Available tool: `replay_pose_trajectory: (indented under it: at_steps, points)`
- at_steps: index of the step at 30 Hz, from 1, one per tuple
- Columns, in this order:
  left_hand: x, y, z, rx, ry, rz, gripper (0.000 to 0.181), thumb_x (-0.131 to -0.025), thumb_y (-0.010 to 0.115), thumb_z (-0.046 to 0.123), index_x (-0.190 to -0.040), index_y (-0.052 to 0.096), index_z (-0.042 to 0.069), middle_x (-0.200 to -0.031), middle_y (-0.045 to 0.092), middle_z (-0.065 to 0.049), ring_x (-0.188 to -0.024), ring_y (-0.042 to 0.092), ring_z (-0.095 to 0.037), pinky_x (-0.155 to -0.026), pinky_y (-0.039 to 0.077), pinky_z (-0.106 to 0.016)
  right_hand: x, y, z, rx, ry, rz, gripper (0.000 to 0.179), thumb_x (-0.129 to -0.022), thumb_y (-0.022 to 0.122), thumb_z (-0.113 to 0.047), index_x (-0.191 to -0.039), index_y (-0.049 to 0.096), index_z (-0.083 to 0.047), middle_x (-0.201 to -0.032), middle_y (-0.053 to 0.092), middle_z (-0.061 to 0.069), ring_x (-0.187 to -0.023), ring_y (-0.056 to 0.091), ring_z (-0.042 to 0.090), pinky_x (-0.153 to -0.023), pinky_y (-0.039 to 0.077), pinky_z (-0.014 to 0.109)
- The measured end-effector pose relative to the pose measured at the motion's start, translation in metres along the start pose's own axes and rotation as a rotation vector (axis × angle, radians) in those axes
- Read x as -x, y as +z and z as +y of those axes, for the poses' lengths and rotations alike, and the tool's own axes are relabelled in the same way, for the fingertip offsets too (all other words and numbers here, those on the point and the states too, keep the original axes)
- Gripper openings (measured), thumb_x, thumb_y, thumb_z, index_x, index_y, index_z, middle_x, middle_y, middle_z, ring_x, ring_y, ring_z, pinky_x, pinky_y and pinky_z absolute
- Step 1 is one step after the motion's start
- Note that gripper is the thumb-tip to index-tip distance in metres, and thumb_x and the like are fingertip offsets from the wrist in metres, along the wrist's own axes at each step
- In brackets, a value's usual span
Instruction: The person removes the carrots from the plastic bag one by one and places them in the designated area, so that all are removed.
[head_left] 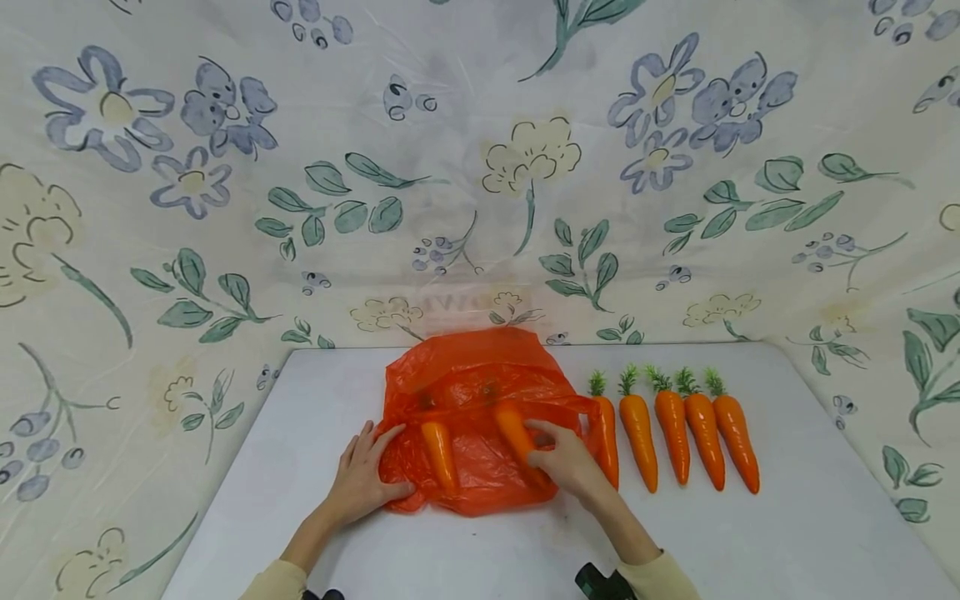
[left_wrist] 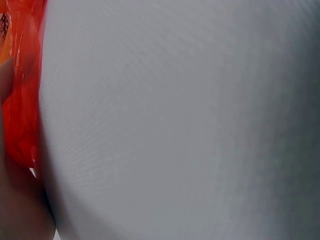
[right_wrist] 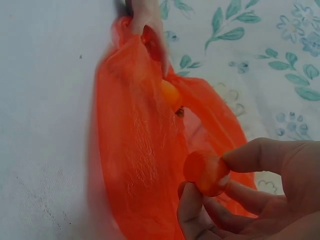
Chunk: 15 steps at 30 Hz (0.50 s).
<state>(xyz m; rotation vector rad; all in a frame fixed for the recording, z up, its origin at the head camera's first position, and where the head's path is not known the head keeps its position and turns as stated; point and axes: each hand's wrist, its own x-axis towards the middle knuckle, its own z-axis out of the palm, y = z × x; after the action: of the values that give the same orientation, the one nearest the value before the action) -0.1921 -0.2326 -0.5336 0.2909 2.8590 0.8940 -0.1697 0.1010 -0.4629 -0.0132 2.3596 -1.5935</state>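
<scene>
A thin orange-red plastic bag [head_left: 480, 358] lies on the white table, with its mouth spread open in the head view. My left hand [head_left: 363, 477] holds the bag's left side, thumb and fingers apart at its edge. One orange carrot [head_left: 439, 457] lies in the bag near that hand; its top end [right_wrist: 171, 96] shows in the right wrist view. With thumb and fingers, my right hand [head_left: 568, 460] pinches a second carrot [head_left: 514, 430] at the bag's opening. Only one rounded end of this held carrot [right_wrist: 207, 172] shows in the right wrist view.
Right of the bag, several carrots with green tops lie in a row, the nearest carrot [head_left: 609, 442] partly against the bag and the farthest carrot [head_left: 737, 442] at the right. A flower-patterned cloth [head_left: 465, 183] hangs behind the white table [head_left: 795, 533].
</scene>
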Motion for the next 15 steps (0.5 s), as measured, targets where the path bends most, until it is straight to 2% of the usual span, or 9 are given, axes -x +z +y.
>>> replay_pose_trajectory:
  at_steps: [11, 15]
  points:
    - [0.0, 0.0, 0.0, 0.005, 0.007, 0.006, 0.096, -0.072, 0.077, 0.048, -0.151, 0.035, 0.015, -0.159, 0.016, -0.025, -0.148, -0.001, -0.043, -0.114, 0.0, -0.07, 0.009, -0.004, 0.002, 0.032, -0.007, -0.046, 0.053, -0.084, 0.064, -0.006, -0.137, 0.057, -0.007, -0.118, 0.062, 0.011, -0.099, 0.056, 0.024, -0.082, 0.058, 0.038]
    - [0.0, 0.0, 0.0, 0.005, 0.014, 0.012, 0.095, -0.072, 0.077, 0.048, -0.151, 0.035, 0.014, -0.158, 0.017, -0.025, -0.148, 0.0, -0.044, -0.114, 0.0, -0.069, 0.012, -0.006, 0.002, 0.045, 0.0, -0.06, 0.052, -0.084, 0.064, -0.006, -0.136, 0.058, -0.008, -0.116, 0.064, 0.011, -0.098, 0.056, 0.023, -0.08, 0.058, 0.037]
